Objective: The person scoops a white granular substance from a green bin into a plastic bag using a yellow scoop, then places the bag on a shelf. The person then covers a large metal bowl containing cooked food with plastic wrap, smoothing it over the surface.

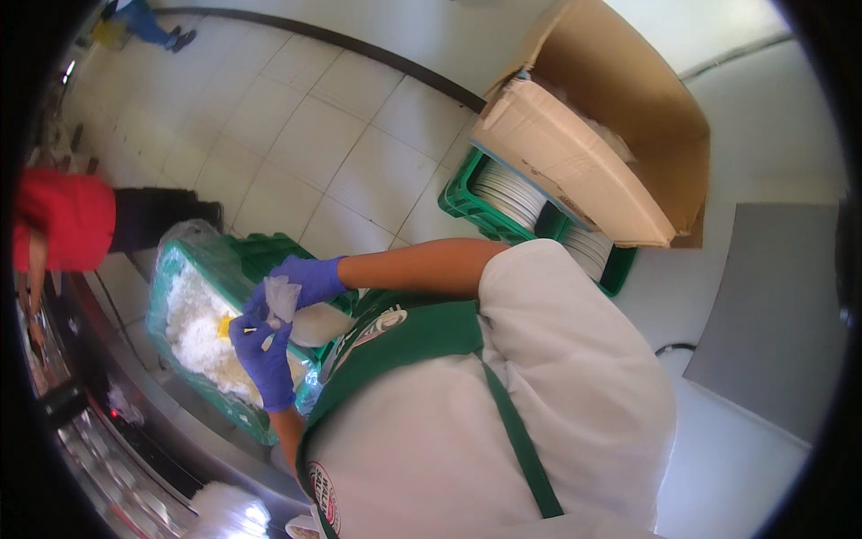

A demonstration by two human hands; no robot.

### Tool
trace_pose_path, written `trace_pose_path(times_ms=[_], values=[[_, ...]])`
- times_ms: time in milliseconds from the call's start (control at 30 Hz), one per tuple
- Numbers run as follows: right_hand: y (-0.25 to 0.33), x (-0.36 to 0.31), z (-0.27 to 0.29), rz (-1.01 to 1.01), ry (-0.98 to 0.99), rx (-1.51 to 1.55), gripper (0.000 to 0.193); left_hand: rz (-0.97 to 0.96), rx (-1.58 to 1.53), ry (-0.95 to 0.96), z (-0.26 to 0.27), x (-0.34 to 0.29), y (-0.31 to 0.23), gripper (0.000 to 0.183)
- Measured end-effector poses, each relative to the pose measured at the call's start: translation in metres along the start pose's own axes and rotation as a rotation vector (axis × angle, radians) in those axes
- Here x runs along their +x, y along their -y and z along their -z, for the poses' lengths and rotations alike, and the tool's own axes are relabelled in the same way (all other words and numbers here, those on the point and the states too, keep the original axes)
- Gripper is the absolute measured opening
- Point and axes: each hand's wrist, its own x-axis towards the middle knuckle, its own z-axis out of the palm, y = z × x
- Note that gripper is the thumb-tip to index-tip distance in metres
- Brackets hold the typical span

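Both my hands wear purple gloves and meet above a green crate lined with clear plastic. Loose white, rice-like food fills the crate. My right hand is closed on a small clear plastic bag, its top bunched between the fingers. Just below, my left hand has its fingers curled around a small yellow tool, whose full shape is hidden; its fingertips are close to the bag. A whitish rounded bundle sits beneath my right wrist, against my green apron.
An open cardboard box rests on green crates holding stacked white plates. A person in red stands at the far left, near a metal counter. Another person's legs show on the tiled floor.
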Motion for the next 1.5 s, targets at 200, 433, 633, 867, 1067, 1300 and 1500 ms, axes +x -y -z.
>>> trace_pose_path(times_ms=[200, 433, 633, 867, 1067, 1300, 1500], values=[[-0.033, 0.021, -0.02, 0.204, -0.058, -0.179, 0.033, -0.1, -0.067, 0.042, 0.022, 0.002, 0.024, 0.034], [-0.05, 0.042, -0.056, 0.379, -0.058, 0.045, 0.027, -0.096, -0.26, 0.116, 0.046, -0.006, 0.048, 0.038], [-0.036, 0.048, -0.084, 0.134, -0.073, 0.147, 0.031, -0.076, -0.43, 0.139, 0.062, -0.026, 0.043, 0.029], [0.05, 0.054, -0.104, 0.21, -0.468, -0.709, 0.035, 0.202, -0.468, -0.335, 0.06, -0.05, 0.049, 0.016], [0.039, 0.058, -0.127, 0.415, -0.264, -0.804, 0.025, 0.195, -0.514, -0.701, 0.029, -0.068, 0.092, 0.01], [0.038, 0.068, -0.108, 0.167, 0.084, -0.459, 0.022, 0.246, -0.476, -0.527, 0.042, -0.081, 0.094, 0.011], [0.052, 0.06, -0.11, -0.099, 0.2, -0.771, 0.024, 0.221, -0.529, -0.268, 0.052, -0.078, 0.093, 0.014]])
